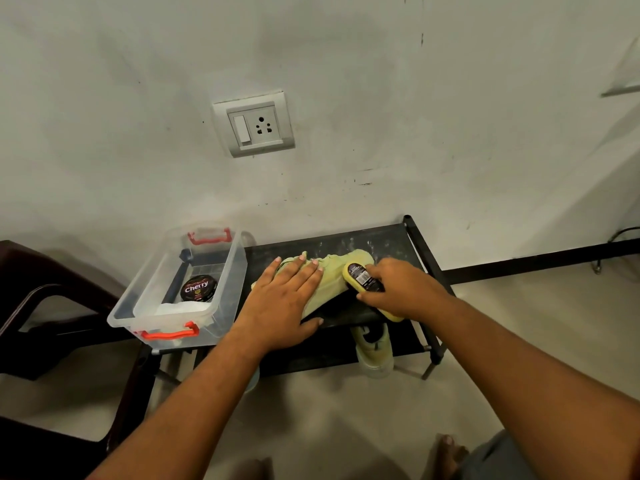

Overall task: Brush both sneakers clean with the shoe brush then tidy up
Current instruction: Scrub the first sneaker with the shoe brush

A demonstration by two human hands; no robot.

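A pale green sneaker (332,271) lies on its side on the top shelf of a black shoe rack (349,240). My left hand (284,299) presses flat on the sneaker, fingers straight, covering much of it. My right hand (405,285) grips a yellow shoe brush (360,277) with a black label, held against the sneaker's toe end. A second pale green sneaker (375,351) stands on the lower shelf, partly hidden by the top shelf.
A clear plastic box (138,306) with red handles sits on the rack's left end and holds a black polish tin (198,288) and a white cloth (183,309). A dark chair (45,271) stands at the left. The wall carries a socket (254,124).
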